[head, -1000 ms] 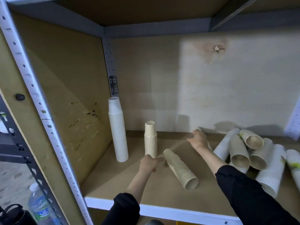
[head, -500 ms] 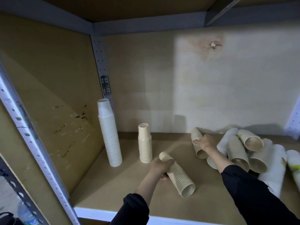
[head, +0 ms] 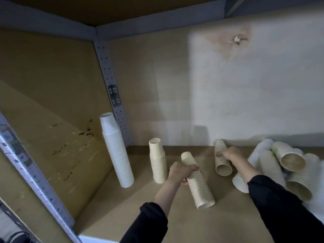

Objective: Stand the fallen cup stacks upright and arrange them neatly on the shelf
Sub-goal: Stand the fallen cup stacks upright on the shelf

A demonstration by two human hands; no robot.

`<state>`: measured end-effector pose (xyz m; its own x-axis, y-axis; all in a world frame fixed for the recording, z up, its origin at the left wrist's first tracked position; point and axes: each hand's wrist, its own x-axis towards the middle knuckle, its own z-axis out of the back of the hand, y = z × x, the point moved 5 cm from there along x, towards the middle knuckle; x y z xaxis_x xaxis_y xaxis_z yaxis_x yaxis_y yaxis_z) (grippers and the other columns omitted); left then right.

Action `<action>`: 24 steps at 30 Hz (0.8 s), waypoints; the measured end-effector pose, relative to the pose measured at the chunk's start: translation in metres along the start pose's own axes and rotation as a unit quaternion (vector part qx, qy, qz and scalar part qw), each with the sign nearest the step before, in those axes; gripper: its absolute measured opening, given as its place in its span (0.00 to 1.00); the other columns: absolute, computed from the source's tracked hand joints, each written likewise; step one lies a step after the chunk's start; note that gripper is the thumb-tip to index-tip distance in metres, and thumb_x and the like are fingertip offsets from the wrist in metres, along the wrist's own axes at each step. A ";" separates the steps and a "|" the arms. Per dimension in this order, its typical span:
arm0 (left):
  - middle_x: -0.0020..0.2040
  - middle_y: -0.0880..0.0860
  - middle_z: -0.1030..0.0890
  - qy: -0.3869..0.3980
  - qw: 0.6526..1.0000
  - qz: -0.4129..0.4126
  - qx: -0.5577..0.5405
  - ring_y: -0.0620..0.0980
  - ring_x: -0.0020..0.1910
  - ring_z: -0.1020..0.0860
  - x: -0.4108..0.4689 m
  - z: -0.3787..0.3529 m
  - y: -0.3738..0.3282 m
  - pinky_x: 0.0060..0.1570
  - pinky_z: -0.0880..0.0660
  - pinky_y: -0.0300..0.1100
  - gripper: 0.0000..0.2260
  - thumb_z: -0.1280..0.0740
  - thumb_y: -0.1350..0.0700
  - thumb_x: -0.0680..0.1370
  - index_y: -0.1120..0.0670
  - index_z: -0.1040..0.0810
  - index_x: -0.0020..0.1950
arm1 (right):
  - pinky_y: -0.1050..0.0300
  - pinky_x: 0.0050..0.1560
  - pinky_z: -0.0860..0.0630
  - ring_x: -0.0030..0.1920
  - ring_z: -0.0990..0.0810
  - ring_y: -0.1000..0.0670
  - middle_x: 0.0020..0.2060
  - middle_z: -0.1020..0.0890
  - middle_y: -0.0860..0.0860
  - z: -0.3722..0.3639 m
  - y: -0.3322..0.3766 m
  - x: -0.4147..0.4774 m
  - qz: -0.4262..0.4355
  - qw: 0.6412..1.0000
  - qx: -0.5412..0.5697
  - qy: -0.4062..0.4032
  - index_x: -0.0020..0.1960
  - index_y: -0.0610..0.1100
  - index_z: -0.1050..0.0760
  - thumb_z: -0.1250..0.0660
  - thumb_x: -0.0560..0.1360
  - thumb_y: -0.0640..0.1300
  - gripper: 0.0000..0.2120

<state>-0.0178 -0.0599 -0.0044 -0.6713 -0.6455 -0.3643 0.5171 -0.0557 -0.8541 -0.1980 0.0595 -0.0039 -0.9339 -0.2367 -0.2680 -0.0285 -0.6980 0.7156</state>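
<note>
A tall white cup stack (head: 117, 151) stands upright near the back left corner of the shelf (head: 122, 216). Beside it stands a shorter cream stack (head: 157, 163). My left hand (head: 180, 172) grips the upper part of a tilted cream stack (head: 199, 188) whose open end rests toward the shelf front. My right hand (head: 229, 155) holds a short cream stack (head: 221, 160) lying with its mouth toward me. A heap of fallen stacks (head: 287, 165) lies at the right, partly hidden by my right sleeve.
The shelf's left side panel (head: 52, 137) and back wall (head: 228, 102) close the space. A perforated metal upright (head: 114, 95) stands in the back corner. The front post (head: 35, 181) runs along the left edge. Bare board lies in front of the standing stacks.
My left hand has closed around the tilted cream stack and raised its closed end. My right hand has pulled the short stack away from the heap, toward the left.
</note>
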 end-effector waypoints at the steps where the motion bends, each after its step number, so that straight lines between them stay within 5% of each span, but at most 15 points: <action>1: 0.48 0.58 0.20 -0.026 0.999 -0.014 0.010 0.52 0.45 0.19 0.002 0.003 -0.006 0.38 0.19 0.44 0.23 0.27 0.52 0.68 0.65 0.22 0.57 | 0.52 0.50 0.25 0.54 0.20 0.40 0.56 0.20 0.38 -0.001 0.002 0.001 0.004 1.000 0.020 0.001 0.59 0.34 0.26 0.29 0.68 0.49 0.25; 5: 0.61 0.60 0.24 -0.129 0.986 -0.081 0.067 0.58 0.60 0.24 0.005 0.015 -0.029 0.59 0.26 0.48 0.29 0.27 0.50 0.68 0.64 0.29 0.62 | 0.59 0.41 0.29 0.51 0.18 0.42 0.52 0.17 0.39 -0.013 0.018 -0.002 0.058 0.990 0.127 -0.022 0.53 0.36 0.21 0.25 0.65 0.48 0.22; 11: 0.62 0.57 0.30 -0.201 0.960 -0.189 0.047 0.58 0.61 0.28 -0.004 0.019 -0.044 0.58 0.31 0.45 0.22 0.27 0.56 0.68 0.53 0.39 0.51 | 0.64 0.35 0.33 0.40 0.22 0.48 0.46 0.18 0.37 -0.030 0.033 -0.020 0.170 0.960 0.201 -0.094 0.38 0.39 0.27 0.23 0.60 0.35 0.14; 16: 0.63 0.60 0.31 -0.204 0.956 -0.207 0.043 0.58 0.61 0.29 0.004 0.018 -0.033 0.58 0.33 0.43 0.24 0.27 0.58 0.69 0.60 0.35 0.58 | 0.51 0.52 0.29 0.54 0.24 0.39 0.53 0.26 0.34 -0.043 0.014 -0.020 0.177 0.961 0.180 -0.112 0.52 0.30 0.31 0.23 0.60 0.35 0.26; 24: 0.64 0.58 0.30 -0.174 0.963 -0.203 0.037 0.56 0.62 0.28 0.006 0.019 -0.027 0.63 0.32 0.44 0.28 0.25 0.58 0.68 0.61 0.33 0.63 | 0.50 0.53 0.28 0.55 0.23 0.39 0.55 0.23 0.36 -0.041 0.006 -0.019 0.174 0.971 0.133 -0.093 0.56 0.31 0.29 0.22 0.61 0.39 0.28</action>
<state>-0.0256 -0.0765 0.0239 -0.6142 -0.7744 0.1521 0.2934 -0.4030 -0.8669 -0.1656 0.0319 -0.0206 -0.9508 -0.2842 0.1229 0.2322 -0.3921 0.8901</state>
